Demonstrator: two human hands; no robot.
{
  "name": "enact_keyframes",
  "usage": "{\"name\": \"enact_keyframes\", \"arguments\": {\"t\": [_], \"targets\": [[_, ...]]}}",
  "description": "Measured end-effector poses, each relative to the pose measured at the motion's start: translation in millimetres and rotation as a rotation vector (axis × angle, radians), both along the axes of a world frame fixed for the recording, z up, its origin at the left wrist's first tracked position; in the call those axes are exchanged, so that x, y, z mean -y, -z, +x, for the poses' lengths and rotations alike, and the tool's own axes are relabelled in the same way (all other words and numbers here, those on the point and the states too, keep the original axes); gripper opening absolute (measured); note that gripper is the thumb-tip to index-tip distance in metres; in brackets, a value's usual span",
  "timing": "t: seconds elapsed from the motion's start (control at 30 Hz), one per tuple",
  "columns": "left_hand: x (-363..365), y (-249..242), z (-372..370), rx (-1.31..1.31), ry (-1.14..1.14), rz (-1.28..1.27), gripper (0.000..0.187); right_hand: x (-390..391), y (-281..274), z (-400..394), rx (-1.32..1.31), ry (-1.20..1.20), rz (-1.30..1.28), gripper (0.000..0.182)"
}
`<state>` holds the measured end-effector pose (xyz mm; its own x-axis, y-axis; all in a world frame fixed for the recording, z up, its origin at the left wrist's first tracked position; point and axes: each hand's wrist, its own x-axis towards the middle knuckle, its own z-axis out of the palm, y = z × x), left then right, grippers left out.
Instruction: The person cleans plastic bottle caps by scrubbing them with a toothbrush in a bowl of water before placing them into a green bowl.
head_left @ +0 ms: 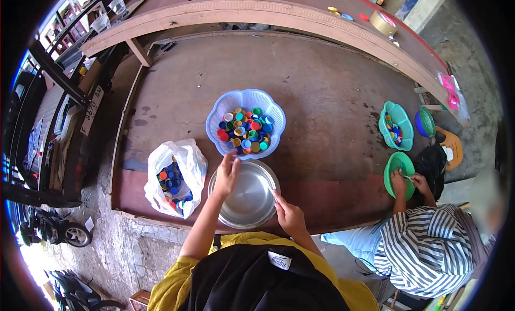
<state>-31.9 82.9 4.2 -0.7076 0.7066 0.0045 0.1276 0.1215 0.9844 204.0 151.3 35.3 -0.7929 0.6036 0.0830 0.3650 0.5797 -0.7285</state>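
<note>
My left hand (227, 178) is over the left rim of a shiny metal bowl (248, 195), fingers stretched toward the basket and apparently holding nothing. At the bowl's right rim, my right hand (290, 217) is closed around a thin, pale thing (272, 188) too small to name. Just beyond the bowl stands a blue scalloped plastic basket (215, 108) with many bottle caps (248, 129) in red, blue, green, gold and white. A white plastic bag (192, 159) to the left of the bowl is open at the top, with mostly blue caps (172, 179) inside.
On the right, a co-worker in a striped shirt (424, 249) has both hands at a green bowl (393, 169). Beyond it sits a teal basket (405, 129) of caps. A wooden rail (241, 8) crosses the table's far side, with a tape roll (382, 22) past it.
</note>
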Motion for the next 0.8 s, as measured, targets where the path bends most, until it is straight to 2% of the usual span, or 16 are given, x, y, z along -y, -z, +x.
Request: {"name": "enact_keyframes", "arguments": {"t": [0.07,0.13,0.17,0.2,0.23,0.27,0.33,0.47,0.57,0.67,0.8], "targets": [[31.5,-13.1,14.0,-0.116,-0.022,-0.069,0.033,2.8,2.4,-0.1,-0.005,-0.031,-0.013,0.041],[61.9,-23.7,25.5,-0.180,-0.213,0.001,0.022,4.3,3.0,0.1,0.003,-0.062,-0.027,0.041],[82.3,-16.7,20.9,-0.304,-0.287,0.000,0.013,4.7,1.1,-0.3,0.011,-0.072,-0.035,0.041],[94.8,-10.5,16.2,-0.341,-0.424,0.124,0.006,5.0,0.6,-1.1,0.018,-0.081,-0.040,0.042],[112.4,10.1,3.7,-0.356,-0.568,0.113,0.003,5.8,1.7,-2.2,-0.005,-0.080,-0.034,0.042],[133.1,34.7,-12.8,-0.324,-0.611,0.130,0.003,6.5,2.7,-2.1,0.013,-0.095,-0.022,0.042],[158.5,33.9,-33.4,-0.256,-0.661,-0.170,0.006,6.0,4.8,-3.8,0.042,-0.121,0.007,0.043],[176.9,71.9,-71.4,-0.542,-0.425,-0.357,0.015,10.3,6.8,-11.3,0.041,-0.143,0.039,0.045],[165.2,71.9,-73.8,-0.709,-0.321,-0.541,0.021,16.8,10.8,-12.4,-0.021,-0.129,0.073,0.045],[157.3,88.6,-82.5,-0.721,-0.265,-0.755,0.027,23.2,9.1,-11.3,-0.061,-0.123,0.107,0.047],[150.5,94.5,-81.4,-0.721,-0.333,-0.797,0.013,24.7,8.0,-4.0,-0.018,-0.104,0.074,0.047]]}}
